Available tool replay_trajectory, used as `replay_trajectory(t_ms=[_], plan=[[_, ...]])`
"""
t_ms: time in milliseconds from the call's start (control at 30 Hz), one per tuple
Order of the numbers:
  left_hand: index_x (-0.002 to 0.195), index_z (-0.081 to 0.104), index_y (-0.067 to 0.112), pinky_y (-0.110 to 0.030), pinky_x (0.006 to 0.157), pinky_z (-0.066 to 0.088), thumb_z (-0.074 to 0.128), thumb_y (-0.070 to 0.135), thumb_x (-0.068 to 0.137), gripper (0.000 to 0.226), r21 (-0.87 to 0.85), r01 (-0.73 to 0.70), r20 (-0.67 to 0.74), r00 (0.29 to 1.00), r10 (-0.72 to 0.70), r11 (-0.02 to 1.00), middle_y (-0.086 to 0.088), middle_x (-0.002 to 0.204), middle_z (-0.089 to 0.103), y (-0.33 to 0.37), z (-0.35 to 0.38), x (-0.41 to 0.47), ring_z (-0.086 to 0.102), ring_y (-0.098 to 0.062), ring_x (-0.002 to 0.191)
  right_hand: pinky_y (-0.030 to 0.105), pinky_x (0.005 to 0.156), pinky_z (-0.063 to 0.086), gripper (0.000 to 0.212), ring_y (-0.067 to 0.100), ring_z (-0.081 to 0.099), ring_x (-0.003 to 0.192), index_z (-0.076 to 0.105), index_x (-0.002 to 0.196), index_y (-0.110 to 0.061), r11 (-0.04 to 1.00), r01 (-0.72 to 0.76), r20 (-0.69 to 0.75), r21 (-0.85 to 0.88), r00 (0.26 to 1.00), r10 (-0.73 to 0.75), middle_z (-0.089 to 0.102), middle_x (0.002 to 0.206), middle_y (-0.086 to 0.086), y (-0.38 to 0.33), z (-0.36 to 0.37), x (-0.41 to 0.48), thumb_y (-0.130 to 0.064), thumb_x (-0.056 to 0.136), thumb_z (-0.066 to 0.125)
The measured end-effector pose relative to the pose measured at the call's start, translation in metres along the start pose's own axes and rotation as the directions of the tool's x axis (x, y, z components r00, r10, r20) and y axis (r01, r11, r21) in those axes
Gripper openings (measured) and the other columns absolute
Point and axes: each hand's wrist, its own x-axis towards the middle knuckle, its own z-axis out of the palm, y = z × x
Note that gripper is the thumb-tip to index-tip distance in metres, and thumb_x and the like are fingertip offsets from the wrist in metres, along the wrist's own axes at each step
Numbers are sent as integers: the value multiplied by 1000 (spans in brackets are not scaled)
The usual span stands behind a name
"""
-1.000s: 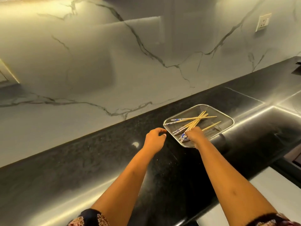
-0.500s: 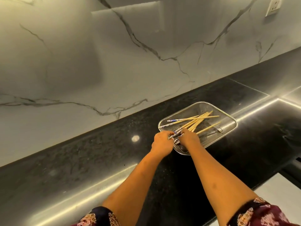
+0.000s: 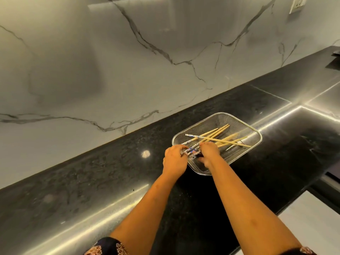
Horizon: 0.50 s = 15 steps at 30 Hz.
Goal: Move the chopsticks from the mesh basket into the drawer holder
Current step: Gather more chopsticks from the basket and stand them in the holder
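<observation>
Gathering step: the left hand (image 3: 173,160) and right hand (image 3: 208,152) curl around the chopsticks (image 3: 211,138) in the mesh basket (image 3: 239,120); next, lifting the bundle together.

Kitchen: black countertop (image 3: 92,181), marble backsplash (image 3: 110,70)

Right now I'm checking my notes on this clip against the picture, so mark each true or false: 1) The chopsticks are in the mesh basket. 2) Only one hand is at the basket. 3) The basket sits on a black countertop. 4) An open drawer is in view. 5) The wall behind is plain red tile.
1) True: the chopsticks lie in the mesh basket.
2) False: the left hand and right hand both gather chopstick ends at its near edge.
3) True: it rests on the black countertop.
4) False: no drawer shows.
5) False: the wall is pale veined marble.
</observation>
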Motion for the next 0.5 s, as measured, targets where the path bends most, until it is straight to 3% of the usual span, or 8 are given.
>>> replay_trajectory(t_ms=[100,167,200,267,333,433,500], plan=[[107,65,18,-30,76,51,47,10,90,26,-180,37,-42,998,-45,983,-7,111,65,7,-8,1,59,-15,90,40,69,49,27,32,56,87,49,90,-7,935,-75,157,346,987,20,49,90,19,-9,8,-19,11,93,30],[100,66,20,-22,68,46,42,19,96,24,-378,136,-50,985,-166,916,-7,104,68,14,-17,1,59,-14,84,40,70,49,28,31,57,84,48,88,-7,881,-109,214,461,977,8,48,92,19,-14,14,-31,11,95,28],[96,65,21,-24,69,45,40,26,98,26,-497,219,-2,967,-254,840,-5,102,68,15,-22,1,60,-16,86,40,69,50,27,30,57,83,48,88,-7,857,-129,236,498,972,9,48,93,19,-16,16,-37,10,96,28],[93,64,20,-30,71,45,34,38,99,35,-676,427,229,897,-379,601,-3,97,68,14,-33,0,61,-18,86,45,73,50,26,32,57,85,50,89,-5,806,-186,285,562,958,23,47,96,20,-17,22,-50,9,96,29],[100,62,16,-33,76,47,30,47,98,44,-696,550,404,832,-382,462,-5,100,67,6,-40,0,62,-20,89,48,79,49,26,34,56,86,52,91,-3,755,-235,325,612,945,30,46,97,21,-15,28,-63,10,96,30],[112,61,13,-38,87,47,31,55,95,54,-678,608,509,794,-332,413,-11,109,67,-1,-45,-3,62,-24,98,47,81,48,28,32,54,89,51,90,-2,718,-265,344,644,938,39,45,93,17,-11,37,-82,12,96,27],[110,64,12,-40,89,47,31,60,92,61,-665,647,597,761,-255,374,-12,105,68,-1,-50,-6,63,-26,98,42,74,50,28,29,55,85,50,91,-2,717,-283,367,637,929,41,46,94,17,-8,42,-94,12,96,27]])
